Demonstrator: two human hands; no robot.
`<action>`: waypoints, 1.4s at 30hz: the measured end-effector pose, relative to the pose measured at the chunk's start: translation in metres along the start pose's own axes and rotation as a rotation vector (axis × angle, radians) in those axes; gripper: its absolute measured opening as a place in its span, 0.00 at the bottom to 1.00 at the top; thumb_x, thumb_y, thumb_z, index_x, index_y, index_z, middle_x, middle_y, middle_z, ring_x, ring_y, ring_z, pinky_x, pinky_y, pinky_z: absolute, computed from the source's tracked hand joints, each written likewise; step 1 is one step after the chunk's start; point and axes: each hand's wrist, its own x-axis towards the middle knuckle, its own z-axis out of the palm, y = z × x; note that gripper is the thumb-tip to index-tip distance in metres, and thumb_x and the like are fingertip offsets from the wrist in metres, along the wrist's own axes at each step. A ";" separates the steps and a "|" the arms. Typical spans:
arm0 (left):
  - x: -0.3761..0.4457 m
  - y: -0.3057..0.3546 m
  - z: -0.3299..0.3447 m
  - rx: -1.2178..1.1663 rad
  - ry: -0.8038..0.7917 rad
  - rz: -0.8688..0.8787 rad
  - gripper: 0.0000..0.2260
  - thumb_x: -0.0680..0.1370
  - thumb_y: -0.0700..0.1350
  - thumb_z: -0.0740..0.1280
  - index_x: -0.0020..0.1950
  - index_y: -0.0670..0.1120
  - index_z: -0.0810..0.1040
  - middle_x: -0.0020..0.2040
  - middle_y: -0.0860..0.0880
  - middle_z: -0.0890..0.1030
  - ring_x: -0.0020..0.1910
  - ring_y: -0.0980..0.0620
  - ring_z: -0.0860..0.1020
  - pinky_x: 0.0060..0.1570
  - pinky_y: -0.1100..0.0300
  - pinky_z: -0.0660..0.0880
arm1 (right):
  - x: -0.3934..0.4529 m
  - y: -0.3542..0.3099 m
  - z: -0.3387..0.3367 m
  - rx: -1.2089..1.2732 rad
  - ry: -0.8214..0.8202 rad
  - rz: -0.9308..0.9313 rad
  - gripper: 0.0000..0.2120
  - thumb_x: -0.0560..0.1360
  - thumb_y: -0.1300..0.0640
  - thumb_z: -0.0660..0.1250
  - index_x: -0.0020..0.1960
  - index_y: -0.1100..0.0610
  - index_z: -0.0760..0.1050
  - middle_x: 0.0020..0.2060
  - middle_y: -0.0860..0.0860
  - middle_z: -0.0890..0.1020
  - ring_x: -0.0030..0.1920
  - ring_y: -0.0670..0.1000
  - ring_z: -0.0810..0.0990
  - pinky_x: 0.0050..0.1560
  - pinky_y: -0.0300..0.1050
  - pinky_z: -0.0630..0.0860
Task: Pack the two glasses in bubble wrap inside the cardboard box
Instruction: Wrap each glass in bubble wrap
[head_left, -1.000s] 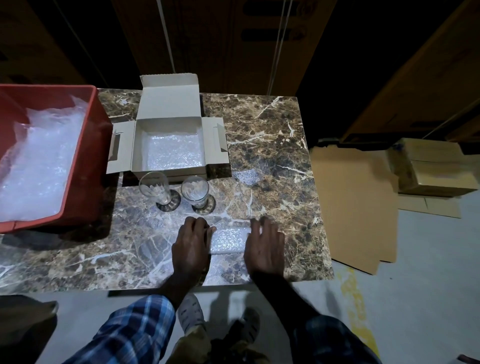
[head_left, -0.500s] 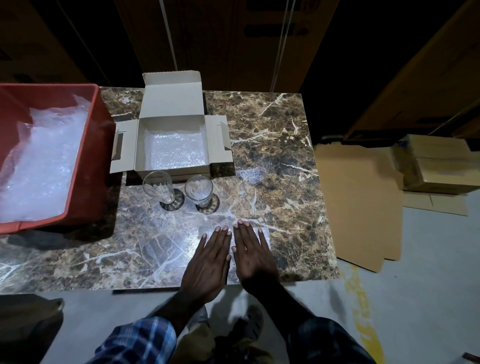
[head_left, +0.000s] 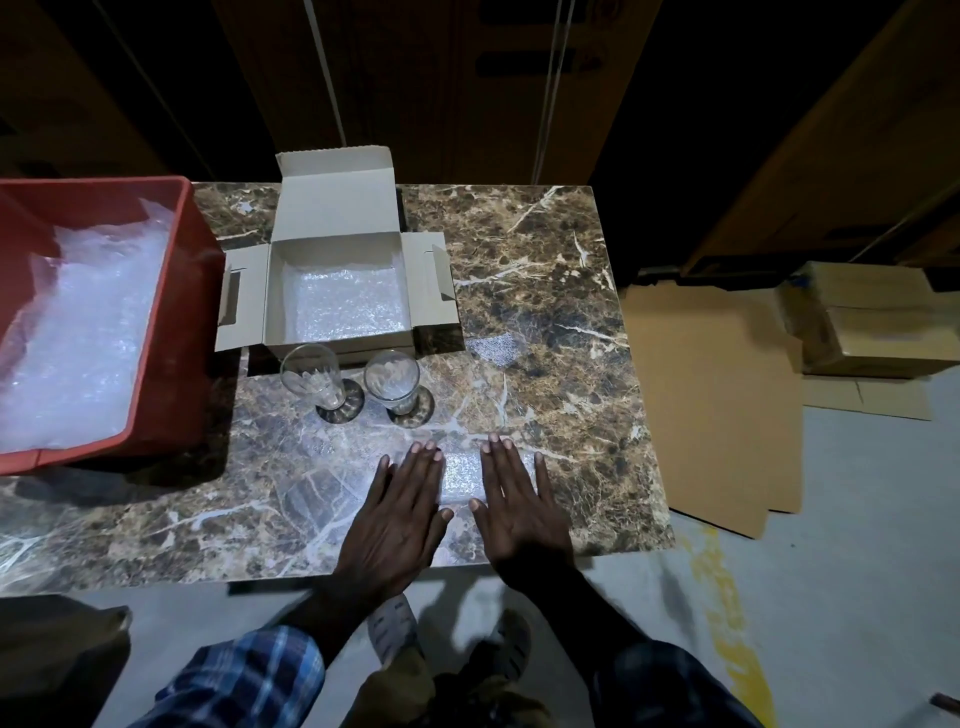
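The step in hand looks like flattening a small clear sheet of bubble wrap (head_left: 462, 475) on the brown marble-patterned table (head_left: 545, 291) near its front edge, ready to take a glass; done well, it means pressing evenly outward from the middle so the sheet lies smooth, keeping clear of the two clear footed drinking glasses (head_left: 358, 382), which stand upright side by side just behind the hands and could tip if nudged. The left hand (head_left: 402, 512) and right hand (head_left: 517, 501) lie palm down, fingers straight and together, gripping nothing, a strip of the sheet showing between them; how far it reaches under the palms is hard to tell. Both forearms come in over the front edge. The open pale cardboard box (head_left: 337, 291), its floor already lined with bubble wrap, sits toward the back left, just behind the glasses, beside a red plastic crate (head_left: 182, 312) holding more wrap at the left edge.
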 end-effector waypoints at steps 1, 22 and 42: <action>0.002 0.004 0.000 0.003 0.010 0.024 0.26 0.85 0.53 0.54 0.79 0.38 0.61 0.80 0.41 0.60 0.80 0.44 0.56 0.77 0.42 0.55 | 0.000 0.000 0.001 0.013 0.002 -0.012 0.29 0.84 0.48 0.57 0.80 0.61 0.57 0.80 0.56 0.56 0.80 0.53 0.53 0.77 0.60 0.56; 0.010 0.000 0.002 0.027 0.039 0.076 0.25 0.83 0.54 0.56 0.76 0.41 0.69 0.74 0.39 0.70 0.75 0.41 0.67 0.75 0.40 0.57 | 0.006 0.025 0.008 -0.044 0.212 -0.332 0.18 0.77 0.63 0.58 0.61 0.65 0.80 0.62 0.62 0.81 0.63 0.61 0.80 0.69 0.57 0.72; 0.040 -0.012 -0.027 -0.523 0.011 -0.264 0.14 0.80 0.51 0.63 0.40 0.44 0.77 0.35 0.49 0.78 0.35 0.48 0.74 0.35 0.52 0.69 | 0.041 0.034 -0.036 0.556 -0.026 0.227 0.04 0.73 0.55 0.72 0.47 0.52 0.82 0.36 0.53 0.84 0.36 0.52 0.80 0.39 0.47 0.75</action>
